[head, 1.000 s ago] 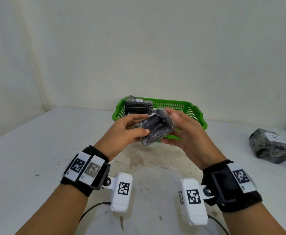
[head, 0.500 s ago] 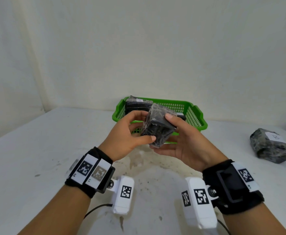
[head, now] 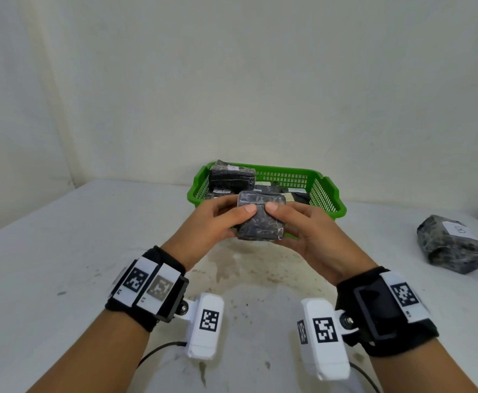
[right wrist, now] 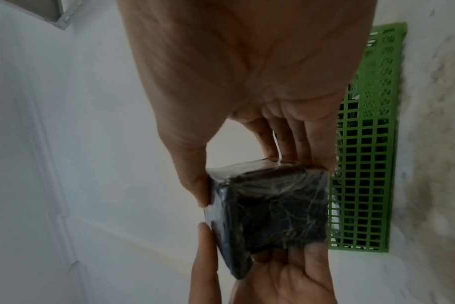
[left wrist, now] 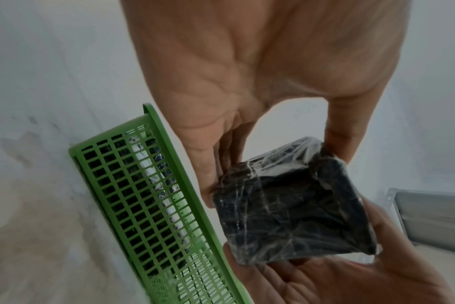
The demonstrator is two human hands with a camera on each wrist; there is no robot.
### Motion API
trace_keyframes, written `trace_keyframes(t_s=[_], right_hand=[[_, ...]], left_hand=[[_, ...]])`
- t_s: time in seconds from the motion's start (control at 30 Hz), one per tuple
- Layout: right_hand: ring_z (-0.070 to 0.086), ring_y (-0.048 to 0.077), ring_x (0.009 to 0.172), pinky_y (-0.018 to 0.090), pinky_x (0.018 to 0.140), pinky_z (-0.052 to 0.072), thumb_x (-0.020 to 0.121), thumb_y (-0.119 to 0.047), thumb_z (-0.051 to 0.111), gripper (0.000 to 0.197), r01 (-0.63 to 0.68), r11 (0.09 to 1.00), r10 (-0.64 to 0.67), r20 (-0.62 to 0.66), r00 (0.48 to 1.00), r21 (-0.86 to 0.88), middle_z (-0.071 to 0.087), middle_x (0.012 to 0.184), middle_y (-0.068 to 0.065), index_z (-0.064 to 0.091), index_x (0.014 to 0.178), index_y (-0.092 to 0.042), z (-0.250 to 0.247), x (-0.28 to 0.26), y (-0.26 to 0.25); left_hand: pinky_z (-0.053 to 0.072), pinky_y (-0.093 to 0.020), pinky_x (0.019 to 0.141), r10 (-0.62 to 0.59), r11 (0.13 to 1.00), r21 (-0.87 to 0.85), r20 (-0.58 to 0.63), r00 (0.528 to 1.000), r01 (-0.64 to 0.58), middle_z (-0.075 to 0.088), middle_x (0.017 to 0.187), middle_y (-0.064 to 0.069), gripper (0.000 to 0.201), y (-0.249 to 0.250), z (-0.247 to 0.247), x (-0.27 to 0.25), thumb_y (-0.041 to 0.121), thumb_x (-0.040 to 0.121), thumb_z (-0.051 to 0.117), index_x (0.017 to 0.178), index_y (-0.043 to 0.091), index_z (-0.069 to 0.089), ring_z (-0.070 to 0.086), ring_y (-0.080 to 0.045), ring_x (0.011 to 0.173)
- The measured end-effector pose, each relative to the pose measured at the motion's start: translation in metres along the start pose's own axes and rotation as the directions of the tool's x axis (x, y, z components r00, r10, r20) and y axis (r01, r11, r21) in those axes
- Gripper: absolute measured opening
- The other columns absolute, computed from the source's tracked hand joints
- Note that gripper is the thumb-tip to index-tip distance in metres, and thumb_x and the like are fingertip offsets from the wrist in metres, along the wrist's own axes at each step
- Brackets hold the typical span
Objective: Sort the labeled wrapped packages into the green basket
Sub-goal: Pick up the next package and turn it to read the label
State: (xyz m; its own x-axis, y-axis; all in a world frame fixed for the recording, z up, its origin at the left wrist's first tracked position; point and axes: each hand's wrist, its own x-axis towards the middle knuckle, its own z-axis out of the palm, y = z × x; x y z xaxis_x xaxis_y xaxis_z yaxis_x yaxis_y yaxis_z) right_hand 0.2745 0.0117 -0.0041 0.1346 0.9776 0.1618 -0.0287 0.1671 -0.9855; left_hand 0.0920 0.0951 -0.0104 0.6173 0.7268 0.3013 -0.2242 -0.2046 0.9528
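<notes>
Head view shows both hands holding one dark plastic-wrapped package (head: 261,216) in the air just in front of the green basket (head: 328,191), which sits at twelve o'clock on the white table (head: 62,251). The left hand (head: 212,219) grips the package's left side, thumb on the near face and fingers curled behind; the right hand (head: 303,228) does the same on the right, its thumb touching the top front edge. Neither hand is loose: both are closed round the wrap.

No label shows on the faces turned toward any camera, so the step in hand looks like turning the package to find its letter. To do that well, roll it between the thumbs while the back fingers carry the weight, since the film looks slick and could slip.

The package is a squarish block; its broad face tilts toward the wearer, and its slightly longer axis seems to run from nine to three o'clock.

Inside the basket lie several wrapped packages (head: 232,177), some with white labels. At three o'clock a grey mottled package (head: 453,245) marked B rests on the table, well apart.
</notes>
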Motion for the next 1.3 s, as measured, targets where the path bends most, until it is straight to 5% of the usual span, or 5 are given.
trace_keyframes(t_s=[0.47,0.63,0.87,1.13,1.3], right_hand=[[0.070,0.027,0.121,0.049,0.114,0.048,0.077,-0.048,0.083,0.056,-0.036,0.998,0.039,0.059,0.997,-0.052,0.076,0.124,0.007,0.075,0.123,-0.018,0.000,0.000,-0.002],[0.073,0.036,0.112,0.051,0.101,0.058,0.094,-0.040,0.067,0.037,-0.106,0.994,0.107,0.023,0.994,-0.014,0.078,0.115,0.016,0.077,0.115,-0.012,-0.001,-0.002,-0.005],[0.073,0.032,0.113,0.055,0.107,0.053,0.085,-0.015,0.084,0.057,0.019,0.995,-0.022,-0.034,0.999,-0.102,0.077,0.119,0.012,0.061,0.137,-0.009,-0.005,0.004,0.003],[0.074,0.024,0.110,0.044,0.104,0.055,0.073,-0.065,0.074,0.064,-0.091,0.983,0.097,0.026,0.995,-0.158,0.079,0.116,-0.004,0.074,0.123,-0.024,0.003,-0.002,-0.006],[0.075,0.033,0.109,0.047,0.105,0.055,0.089,-0.044,0.071,0.043,-0.104,0.987,0.104,-0.003,0.995,-0.124,0.080,0.113,0.006,0.076,0.118,-0.013,0.004,-0.004,-0.005]], left_hand=[[0.055,-0.032,0.092,0.098,0.993,0.070,-0.063,0.993,-0.093,0.070,0.122,-0.004,0.073,0.004,-0.008,-0.001,0.031,0.062,0.081,0.130,0.013,0.059,0.065,-0.020,0.116],[0.049,-0.042,0.105,0.150,0.960,0.231,0.066,0.987,-0.161,0.059,0.136,0.003,0.090,0.002,-0.006,-0.002,0.001,0.064,0.089,0.141,0.018,0.046,0.052,-0.011,0.131],[0.053,-0.040,0.098,0.101,0.968,0.237,-0.051,0.994,-0.086,0.068,0.125,0.003,0.064,0.005,-0.004,-0.002,0.037,0.077,0.079,0.134,0.018,0.057,0.064,-0.012,0.117],[0.055,-0.041,0.094,0.185,0.965,0.199,-0.051,0.981,-0.172,0.068,0.123,-0.005,0.063,0.003,-0.003,-0.002,-0.008,0.068,0.083,0.126,0.009,0.061,0.065,-0.020,0.116],[0.051,-0.040,0.101,0.208,0.948,0.242,0.012,0.978,-0.205,0.062,0.132,0.002,0.077,0.004,-0.001,-0.004,0.004,0.068,0.087,0.136,0.018,0.052,0.057,-0.015,0.126]])
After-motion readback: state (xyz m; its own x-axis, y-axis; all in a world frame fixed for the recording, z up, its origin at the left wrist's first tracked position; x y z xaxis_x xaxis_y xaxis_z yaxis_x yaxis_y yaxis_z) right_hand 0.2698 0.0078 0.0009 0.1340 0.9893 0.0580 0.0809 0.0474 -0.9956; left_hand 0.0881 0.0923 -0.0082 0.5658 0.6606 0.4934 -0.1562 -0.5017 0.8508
